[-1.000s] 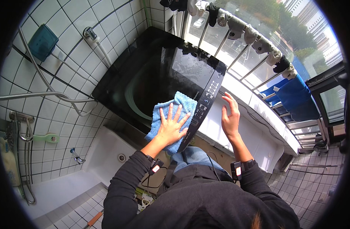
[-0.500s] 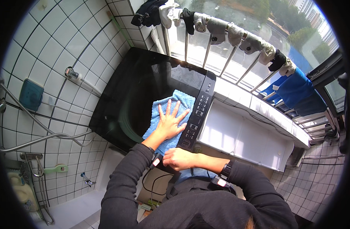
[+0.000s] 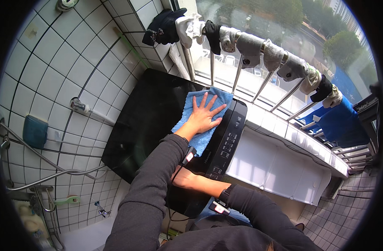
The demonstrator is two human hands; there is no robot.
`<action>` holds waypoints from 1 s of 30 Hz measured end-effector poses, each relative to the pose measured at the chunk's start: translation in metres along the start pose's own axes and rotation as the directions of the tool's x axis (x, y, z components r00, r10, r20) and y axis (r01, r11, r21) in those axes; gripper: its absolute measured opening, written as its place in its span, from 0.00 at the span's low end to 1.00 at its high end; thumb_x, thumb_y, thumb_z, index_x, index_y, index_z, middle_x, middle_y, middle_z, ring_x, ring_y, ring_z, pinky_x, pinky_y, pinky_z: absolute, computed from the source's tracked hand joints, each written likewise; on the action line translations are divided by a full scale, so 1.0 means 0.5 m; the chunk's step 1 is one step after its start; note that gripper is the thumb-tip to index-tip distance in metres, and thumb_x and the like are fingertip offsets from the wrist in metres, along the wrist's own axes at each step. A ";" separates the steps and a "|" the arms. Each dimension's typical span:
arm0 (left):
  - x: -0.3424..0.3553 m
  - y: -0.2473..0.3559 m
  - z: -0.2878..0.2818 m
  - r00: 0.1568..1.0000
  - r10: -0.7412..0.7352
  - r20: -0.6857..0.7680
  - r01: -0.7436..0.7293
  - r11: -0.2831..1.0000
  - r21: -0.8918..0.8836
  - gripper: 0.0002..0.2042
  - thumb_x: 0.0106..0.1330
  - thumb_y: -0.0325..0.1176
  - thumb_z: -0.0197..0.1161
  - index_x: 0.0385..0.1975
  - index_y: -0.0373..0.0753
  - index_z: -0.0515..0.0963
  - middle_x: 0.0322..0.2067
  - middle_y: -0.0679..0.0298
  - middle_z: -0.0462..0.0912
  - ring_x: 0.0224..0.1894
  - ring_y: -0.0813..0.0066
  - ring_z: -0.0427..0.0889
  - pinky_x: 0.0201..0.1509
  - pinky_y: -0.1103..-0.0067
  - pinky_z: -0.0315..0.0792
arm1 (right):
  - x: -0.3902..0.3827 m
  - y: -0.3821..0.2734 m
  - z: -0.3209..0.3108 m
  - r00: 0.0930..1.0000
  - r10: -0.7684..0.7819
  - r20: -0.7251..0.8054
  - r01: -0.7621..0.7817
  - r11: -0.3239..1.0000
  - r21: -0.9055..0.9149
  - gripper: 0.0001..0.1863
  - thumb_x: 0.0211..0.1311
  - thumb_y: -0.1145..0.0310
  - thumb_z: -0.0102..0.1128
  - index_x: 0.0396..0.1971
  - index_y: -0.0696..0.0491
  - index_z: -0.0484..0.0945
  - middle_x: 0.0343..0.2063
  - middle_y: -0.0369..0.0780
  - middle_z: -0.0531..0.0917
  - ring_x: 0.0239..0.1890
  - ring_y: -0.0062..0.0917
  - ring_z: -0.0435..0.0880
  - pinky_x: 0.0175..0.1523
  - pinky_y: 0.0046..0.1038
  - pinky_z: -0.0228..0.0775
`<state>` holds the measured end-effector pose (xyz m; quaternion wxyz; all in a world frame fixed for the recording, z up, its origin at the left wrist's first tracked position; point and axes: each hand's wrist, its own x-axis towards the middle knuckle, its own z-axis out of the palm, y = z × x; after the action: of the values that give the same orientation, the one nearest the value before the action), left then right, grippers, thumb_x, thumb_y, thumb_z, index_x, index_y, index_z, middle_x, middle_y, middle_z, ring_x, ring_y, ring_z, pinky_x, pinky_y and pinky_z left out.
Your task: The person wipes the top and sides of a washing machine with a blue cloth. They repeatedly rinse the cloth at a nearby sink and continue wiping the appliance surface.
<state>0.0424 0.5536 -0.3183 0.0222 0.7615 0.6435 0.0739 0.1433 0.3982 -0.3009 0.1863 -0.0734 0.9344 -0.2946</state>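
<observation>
Cloth (image 3: 205,141), blue and soft, lies spread on the black lid of the washing machine (image 3: 151,106), over the side nearer the window. It is longer than wide: its long axis slants from an upper right end, which points to the window rail (image 3: 264,86), down to a lower left end, which points back toward the person. That slant runs roughly alongside the row of buttons on the control panel (image 3: 229,144), and the cloth's right edge lies just beside the panel. Its left corner points out over the dark lid.

The left hand (image 3: 205,118) rests flat on the middle of the cloth, palm down, fingers fanned apart and aimed up and to the right, roughly along the same slant.

The right hand (image 3: 184,179) is under the left forearm, near the small box (image 3: 190,155) at the left wrist. Its fingers are hidden behind the sleeve (image 3: 151,188), so whether they pinch anything cannot be told.

Socks (image 3: 250,46) hang in a line along the rail, with a larger blue fabric (image 3: 342,123) at its right end. A white trough (image 3: 275,165) lies beyond the panel.
</observation>
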 end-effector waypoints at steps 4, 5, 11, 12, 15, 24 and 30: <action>0.071 -0.053 0.003 0.995 -0.063 -0.074 0.059 0.997 -0.050 0.30 0.68 0.60 0.50 0.71 0.69 0.60 0.74 0.57 0.54 0.76 0.44 0.43 0.69 0.33 0.32 | -0.006 0.007 -0.008 0.834 -0.018 -0.551 0.075 0.994 0.082 0.22 0.61 0.70 0.50 0.54 0.60 0.78 0.60 0.49 0.76 0.67 0.45 0.68 0.75 0.39 0.54; 0.077 -0.072 0.002 0.991 -0.107 -0.083 0.102 0.993 -0.064 0.30 0.68 0.60 0.50 0.71 0.68 0.61 0.73 0.57 0.55 0.76 0.44 0.43 0.70 0.34 0.32 | -0.006 0.006 -0.005 0.766 -0.039 -0.641 0.086 0.995 0.042 0.22 0.61 0.69 0.50 0.54 0.60 0.78 0.59 0.49 0.76 0.66 0.44 0.69 0.75 0.40 0.55; -0.006 -0.252 -0.039 0.892 -0.401 -0.206 0.391 0.916 -0.091 0.28 0.69 0.57 0.50 0.69 0.64 0.65 0.74 0.56 0.54 0.77 0.45 0.43 0.71 0.37 0.32 | 0.015 0.013 0.008 0.751 -0.074 -0.656 -0.057 0.983 -0.177 0.27 0.56 0.69 0.62 0.57 0.64 0.72 0.58 0.52 0.74 0.65 0.42 0.70 0.72 0.38 0.60; -0.039 -0.287 -0.051 0.858 -0.467 -0.214 0.461 0.884 -0.081 0.28 0.69 0.56 0.50 0.70 0.64 0.65 0.74 0.56 0.53 0.77 0.45 0.43 0.71 0.37 0.32 | 0.017 0.014 0.007 0.719 -0.077 -0.691 -0.023 0.991 -0.134 0.27 0.59 0.70 0.60 0.58 0.63 0.72 0.61 0.51 0.72 0.66 0.43 0.68 0.72 0.39 0.59; -0.151 -0.356 -0.081 0.738 -0.627 -0.250 0.638 0.769 -0.045 0.28 0.71 0.56 0.49 0.71 0.65 0.61 0.74 0.57 0.54 0.76 0.47 0.45 0.72 0.39 0.35 | 0.018 0.010 0.003 0.717 -0.036 -0.697 -0.027 0.996 -0.079 0.26 0.61 0.70 0.60 0.59 0.63 0.72 0.64 0.51 0.70 0.69 0.44 0.66 0.73 0.40 0.57; -0.554 -0.330 -0.118 0.489 -0.815 -0.311 0.847 0.529 -0.055 0.26 0.72 0.53 0.49 0.71 0.63 0.63 0.72 0.59 0.59 0.74 0.51 0.54 0.74 0.46 0.42 | 0.018 0.008 0.003 0.698 -0.022 -0.716 -0.013 0.999 -0.043 0.26 0.58 0.74 0.61 0.58 0.62 0.73 0.63 0.51 0.71 0.69 0.44 0.65 0.73 0.39 0.58; -0.709 -0.161 -0.097 0.383 -0.848 -0.366 0.905 0.424 -0.036 0.27 0.71 0.49 0.51 0.71 0.60 0.65 0.73 0.56 0.57 0.75 0.48 0.51 0.74 0.45 0.41 | 0.017 0.003 0.004 0.697 -0.009 -0.717 -0.027 0.999 -0.039 0.25 0.62 0.74 0.59 0.59 0.62 0.72 0.64 0.52 0.69 0.70 0.45 0.63 0.74 0.40 0.56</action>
<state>-0.1002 0.2159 -0.3107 -0.1143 0.2786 0.9458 0.1215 0.1362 0.3964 -0.3058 -0.1921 0.0471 0.9402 -0.2775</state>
